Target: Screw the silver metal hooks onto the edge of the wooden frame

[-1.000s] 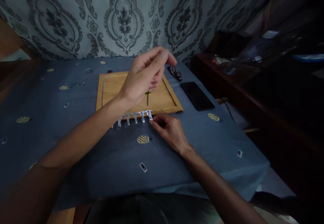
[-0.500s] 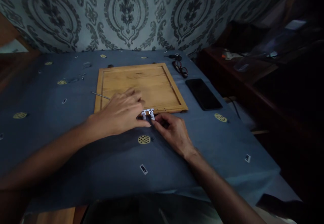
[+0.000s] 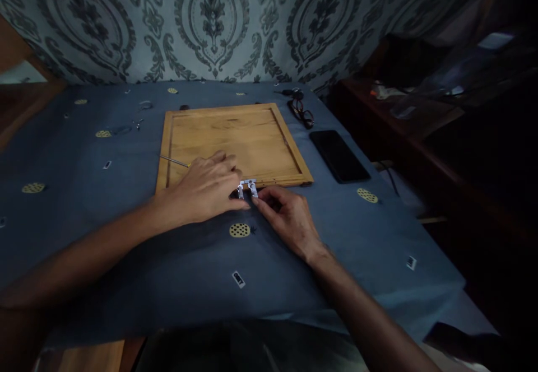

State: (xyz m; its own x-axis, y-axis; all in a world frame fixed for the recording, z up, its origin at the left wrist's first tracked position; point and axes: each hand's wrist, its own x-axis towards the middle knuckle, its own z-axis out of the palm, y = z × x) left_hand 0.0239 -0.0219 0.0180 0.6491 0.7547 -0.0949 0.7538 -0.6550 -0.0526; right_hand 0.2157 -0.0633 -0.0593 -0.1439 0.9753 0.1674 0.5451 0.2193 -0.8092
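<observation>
blue cloth (image 3: pixel 126 237) | patterned wall (image 3: pixel 210 19) | left hand (image 3: pixel 205 190), right hand (image 3: pixel 286 221) pinch metal strip (image 3: pixel 247 187)

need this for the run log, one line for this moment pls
left hand: lies over metal hook strip | right hand: fingertips at strip's right end | strip: at near edge of wooden board | nearby: phone

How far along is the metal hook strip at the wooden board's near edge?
Done: the silver metal hook strip lies against the near edge of the square wooden board.
In hand: left hand covers most of it; right hand pinches its right end.
Left: no fasteners visible; the thin screwdriver lies unheld on the board.
</observation>
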